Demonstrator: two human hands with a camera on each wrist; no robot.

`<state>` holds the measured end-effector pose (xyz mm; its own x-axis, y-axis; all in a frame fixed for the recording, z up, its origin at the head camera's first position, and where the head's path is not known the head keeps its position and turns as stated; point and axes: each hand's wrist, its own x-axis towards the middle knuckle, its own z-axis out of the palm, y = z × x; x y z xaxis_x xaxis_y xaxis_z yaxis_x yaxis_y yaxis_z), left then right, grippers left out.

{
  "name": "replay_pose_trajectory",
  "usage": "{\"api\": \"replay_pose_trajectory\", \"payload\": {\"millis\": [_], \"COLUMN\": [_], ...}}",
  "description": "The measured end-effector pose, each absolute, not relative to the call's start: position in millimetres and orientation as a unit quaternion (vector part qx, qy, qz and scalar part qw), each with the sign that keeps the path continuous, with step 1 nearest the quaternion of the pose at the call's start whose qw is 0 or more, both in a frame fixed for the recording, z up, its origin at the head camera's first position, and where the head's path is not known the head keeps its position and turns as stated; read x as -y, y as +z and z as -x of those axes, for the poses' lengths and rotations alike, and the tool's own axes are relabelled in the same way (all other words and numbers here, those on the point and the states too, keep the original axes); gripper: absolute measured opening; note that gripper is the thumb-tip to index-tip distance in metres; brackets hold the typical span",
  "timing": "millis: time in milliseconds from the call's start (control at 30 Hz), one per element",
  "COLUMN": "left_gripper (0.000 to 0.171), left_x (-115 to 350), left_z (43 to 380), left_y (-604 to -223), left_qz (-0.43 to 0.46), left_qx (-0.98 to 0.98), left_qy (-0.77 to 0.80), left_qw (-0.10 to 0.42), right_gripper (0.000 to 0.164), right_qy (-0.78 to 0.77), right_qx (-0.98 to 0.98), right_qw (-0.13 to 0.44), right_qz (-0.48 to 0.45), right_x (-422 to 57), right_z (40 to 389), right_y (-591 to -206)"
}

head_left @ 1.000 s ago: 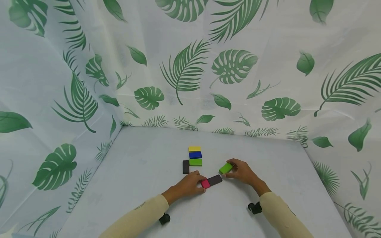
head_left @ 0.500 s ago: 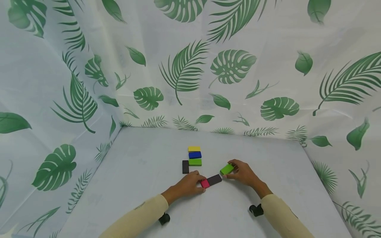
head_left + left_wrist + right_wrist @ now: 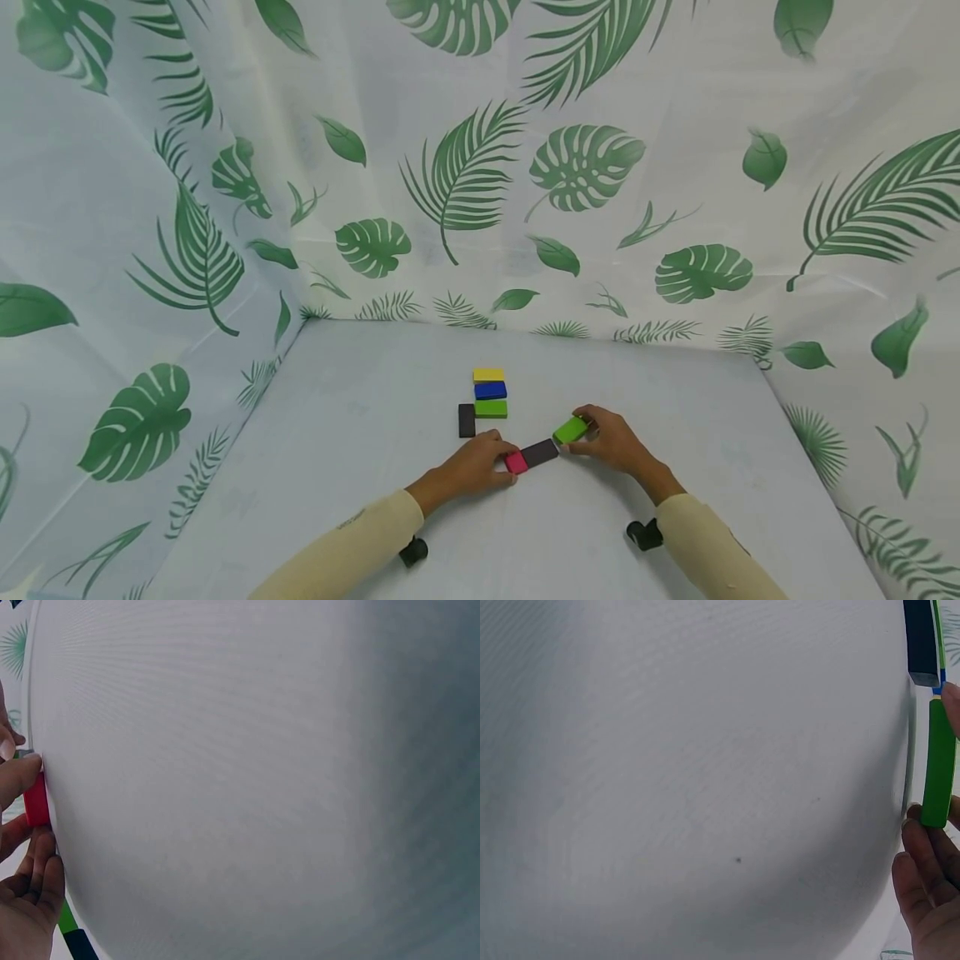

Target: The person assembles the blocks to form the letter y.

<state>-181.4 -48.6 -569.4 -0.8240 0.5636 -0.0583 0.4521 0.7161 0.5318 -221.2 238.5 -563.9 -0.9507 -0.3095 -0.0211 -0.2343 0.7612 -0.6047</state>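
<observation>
My left hand (image 3: 474, 464) pinches a red block (image 3: 516, 462) between thumb and fingers on the white table. A black block (image 3: 540, 452) lies end to end with the red one, in a slanted line running up to the right. In my right hand (image 3: 613, 439) a green block (image 3: 570, 430) is held by thumb and fingertips, its near corner right at the black block's far end. The left wrist view shows fingers around the red block (image 3: 36, 799). The right wrist view has the green block (image 3: 939, 763) on edge near the dark block (image 3: 921, 643).
Behind the left hand, a yellow block (image 3: 489, 376), a blue block (image 3: 491, 390) and another green block (image 3: 491, 409) lie in a column. Another black block (image 3: 467, 421) stands lengthwise at their left. Leaf-printed sheets (image 3: 585, 275) enclose the table (image 3: 360, 375) at the back and sides.
The right hand shifts slightly, first away to the right, then back left, bringing the green block against the black block's end. The left hand and red block stay put.
</observation>
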Motion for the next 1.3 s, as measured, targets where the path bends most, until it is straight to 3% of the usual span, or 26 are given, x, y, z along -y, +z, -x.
{"api": "replay_pose_trajectory", "payload": {"millis": [1300], "left_gripper": [0.045], "left_x": [49.7], "left_z": [184.0], "left_y": [-574.1], "left_qz": [-0.285], "left_qx": [-0.918], "left_qy": [0.258], "left_qw": [0.099], "right_gripper": [0.066], "right_qy": [-0.303], "right_qx": [-0.937], "right_qw": [0.039], "right_qz": [0.167], "right_x": [-233.4], "right_z": [217.7], "right_y": [-562.8]}}
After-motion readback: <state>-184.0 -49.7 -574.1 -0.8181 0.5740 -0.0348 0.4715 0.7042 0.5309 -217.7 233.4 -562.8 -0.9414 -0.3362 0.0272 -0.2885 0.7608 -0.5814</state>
